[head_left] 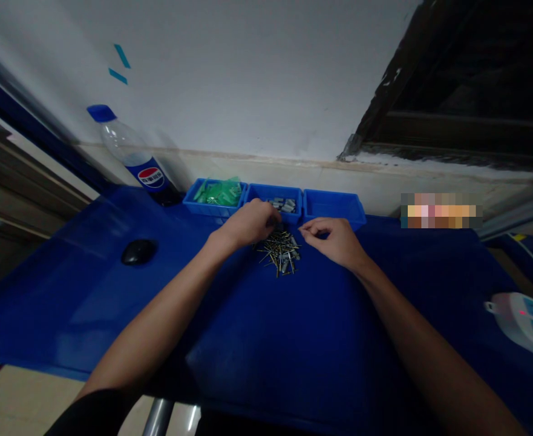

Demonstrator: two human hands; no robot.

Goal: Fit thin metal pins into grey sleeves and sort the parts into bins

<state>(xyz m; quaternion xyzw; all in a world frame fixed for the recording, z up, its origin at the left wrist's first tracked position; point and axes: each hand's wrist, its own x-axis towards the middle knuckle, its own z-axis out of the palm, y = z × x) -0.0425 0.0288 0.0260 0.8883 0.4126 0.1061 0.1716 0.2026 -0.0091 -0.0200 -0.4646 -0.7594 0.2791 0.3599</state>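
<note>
A loose pile of thin brass-coloured metal pins (pixel 275 251) mixed with small grey metal pieces lies on the blue table. My left hand (pixel 251 219) is at the pile's far left side, in front of the middle bin, with its fingers curled. Its fingertips are partly hidden, so what they hold cannot be made out. Just right of the pile, my right hand (pixel 334 240) is closed, thumb and forefinger pinched together. Anything between those fingertips is too small to name. The middle blue bin (pixel 297 217) behind the pile contains similar grey pieces.
The left blue bin (pixel 207 209) holds a green plastic bag (pixel 224 192); the right blue bin (pixel 334 207) adjoins the middle one. At left are a cola bottle (pixel 150 175) and a black mouse (pixel 138 252). A white power strip (pixel 527 321) lies right. A wall stands behind.
</note>
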